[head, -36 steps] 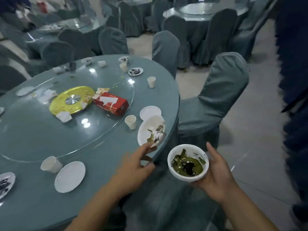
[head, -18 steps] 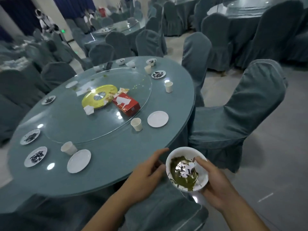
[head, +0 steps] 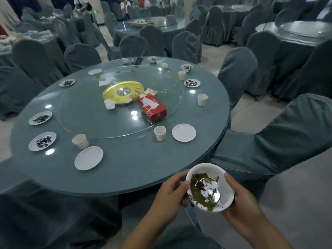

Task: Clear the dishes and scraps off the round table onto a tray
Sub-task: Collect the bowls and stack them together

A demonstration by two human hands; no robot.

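Bowl: you held the white bowl (head: 210,187), smeared with green scraps, off the near edge of the desk (head: 125,168).
Left hand (head: 168,196): fingers curled on the bowl's left rim.
Right hand (head: 240,198): cupped under its right side.
Desk: white plate (head: 184,132) and paper cup (head: 160,133) beyond the bowl.

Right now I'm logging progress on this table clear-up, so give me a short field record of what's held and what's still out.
held item: white bowl with green scraps, off the table's near edge
left hand: grips the bowl's left rim
right hand: cups the bowl's right side
clean plates left: two, and
paper cups near edge
turntable: red tissue box, gold disc
tray: not in view
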